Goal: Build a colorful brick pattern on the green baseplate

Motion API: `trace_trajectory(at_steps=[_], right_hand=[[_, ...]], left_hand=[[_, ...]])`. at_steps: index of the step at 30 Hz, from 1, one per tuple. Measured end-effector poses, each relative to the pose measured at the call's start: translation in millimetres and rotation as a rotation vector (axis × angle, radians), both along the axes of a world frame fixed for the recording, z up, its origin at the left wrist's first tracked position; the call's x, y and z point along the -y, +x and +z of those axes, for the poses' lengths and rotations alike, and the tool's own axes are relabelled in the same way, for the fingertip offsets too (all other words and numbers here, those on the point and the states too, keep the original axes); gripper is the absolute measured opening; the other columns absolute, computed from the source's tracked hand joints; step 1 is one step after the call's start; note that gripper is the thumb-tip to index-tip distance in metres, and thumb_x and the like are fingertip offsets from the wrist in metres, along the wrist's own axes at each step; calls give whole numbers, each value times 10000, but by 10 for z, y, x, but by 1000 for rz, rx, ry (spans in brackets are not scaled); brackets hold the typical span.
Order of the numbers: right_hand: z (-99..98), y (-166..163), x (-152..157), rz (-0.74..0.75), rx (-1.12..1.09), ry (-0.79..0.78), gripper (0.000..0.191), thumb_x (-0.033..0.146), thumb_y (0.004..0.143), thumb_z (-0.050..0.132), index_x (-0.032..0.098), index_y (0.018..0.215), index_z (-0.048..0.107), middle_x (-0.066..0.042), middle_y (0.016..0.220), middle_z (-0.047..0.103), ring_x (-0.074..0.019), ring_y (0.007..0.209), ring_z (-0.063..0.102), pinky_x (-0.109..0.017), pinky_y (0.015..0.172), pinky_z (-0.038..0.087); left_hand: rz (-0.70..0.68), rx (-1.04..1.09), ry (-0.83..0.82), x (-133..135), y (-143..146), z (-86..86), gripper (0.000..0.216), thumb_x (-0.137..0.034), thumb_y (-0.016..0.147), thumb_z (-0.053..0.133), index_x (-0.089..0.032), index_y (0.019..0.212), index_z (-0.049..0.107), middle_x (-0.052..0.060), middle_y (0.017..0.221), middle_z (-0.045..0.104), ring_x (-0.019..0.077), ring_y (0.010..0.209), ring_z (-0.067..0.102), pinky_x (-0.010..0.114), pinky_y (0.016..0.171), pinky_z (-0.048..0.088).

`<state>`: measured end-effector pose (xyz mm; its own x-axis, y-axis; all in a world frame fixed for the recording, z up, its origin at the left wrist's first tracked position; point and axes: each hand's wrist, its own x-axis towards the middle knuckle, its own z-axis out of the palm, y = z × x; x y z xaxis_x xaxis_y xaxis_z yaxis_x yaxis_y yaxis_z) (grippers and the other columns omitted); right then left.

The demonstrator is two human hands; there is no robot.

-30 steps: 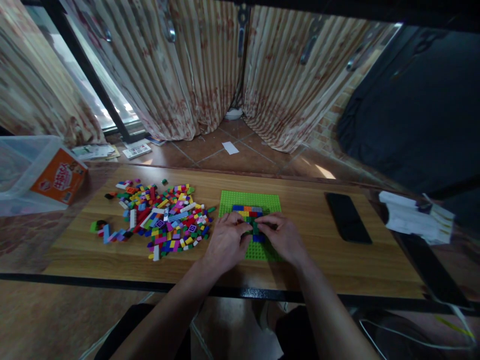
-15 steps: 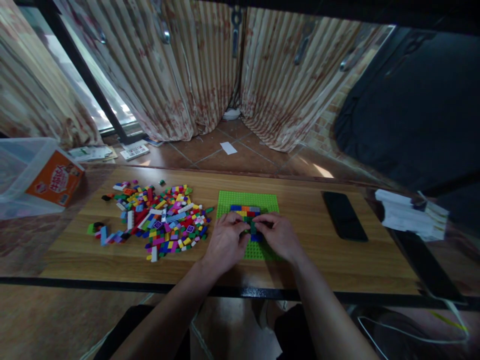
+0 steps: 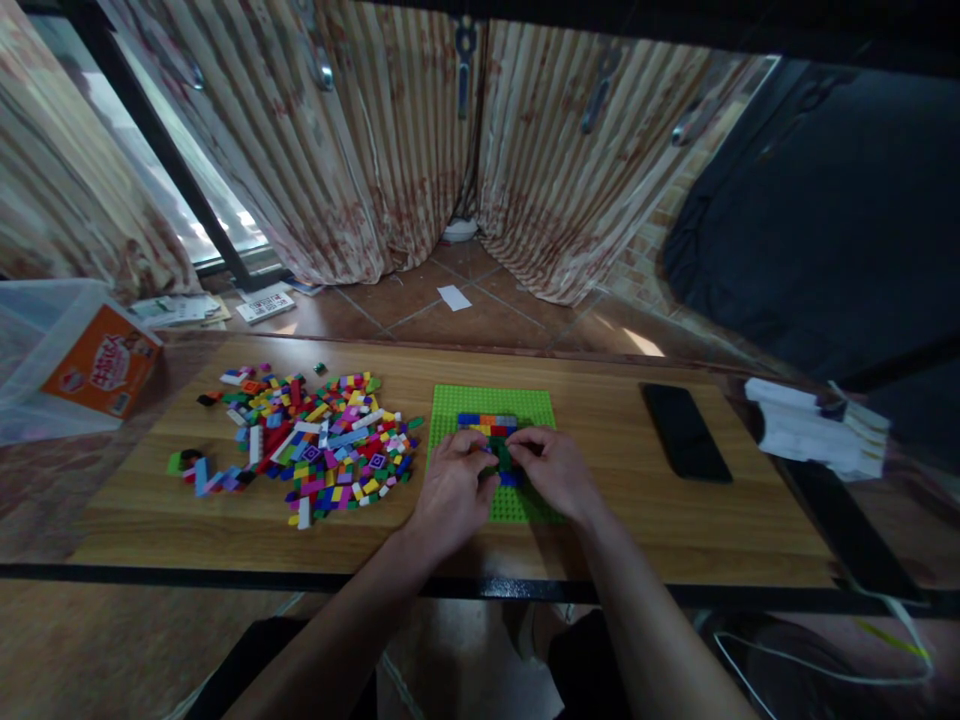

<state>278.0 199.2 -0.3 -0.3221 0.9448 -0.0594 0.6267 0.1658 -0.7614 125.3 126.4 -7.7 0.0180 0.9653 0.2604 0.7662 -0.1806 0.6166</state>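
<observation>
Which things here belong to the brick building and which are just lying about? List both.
In use: left hand, right hand, both on the brick build; green baseplate under it; loose brick pile beside it.
Lying about: black phone, orange box, clear tub, white bundle far right.

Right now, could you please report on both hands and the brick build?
Left hand and right hand both on the brick build, covering its near half; grip hidden. Build sits on green baseplate. Loose bricks left, phone right, both apart.
</observation>
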Motion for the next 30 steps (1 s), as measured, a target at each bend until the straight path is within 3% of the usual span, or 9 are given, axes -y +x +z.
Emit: trace_trajectory(at_steps=[7,14,24,30], right_hand=[[-4,-54,62,-57,50,102,168,225,799,540,219,780,706,-38,821,693,-179,741,628,-328,733,464],[15,-14,53,-121,7,30,134,268,766,569,217,778,692,-21,753,706,-179,696,637,-321,688,472],[52,1,57,-83,-11,-34,89,245,724,620,198,763,685,-37,760,714,-191,718,651,-332,704,479],[62,-9,56,-91,12,-23,79,236,716,617,201,731,686,-32,736,713,-185,693,647,-323,682,476]], left_hand=[[18,-27,12,-6,44,-11,53,-168,788,678,-178,819,720,80,1083,641,246,1007,599,451,950,488],[66,26,38,-21,29,3,64,-150,792,660,-190,809,707,54,1004,641,222,958,603,397,892,514],[34,-160,32,99,76,19,299,-264,876,563,-180,1141,674,123,1147,600,286,1052,529,477,929,456],[14,-303,-31,167,149,42,359,-333,906,522,-191,1213,639,135,1230,569,307,1109,492,506,944,420]])
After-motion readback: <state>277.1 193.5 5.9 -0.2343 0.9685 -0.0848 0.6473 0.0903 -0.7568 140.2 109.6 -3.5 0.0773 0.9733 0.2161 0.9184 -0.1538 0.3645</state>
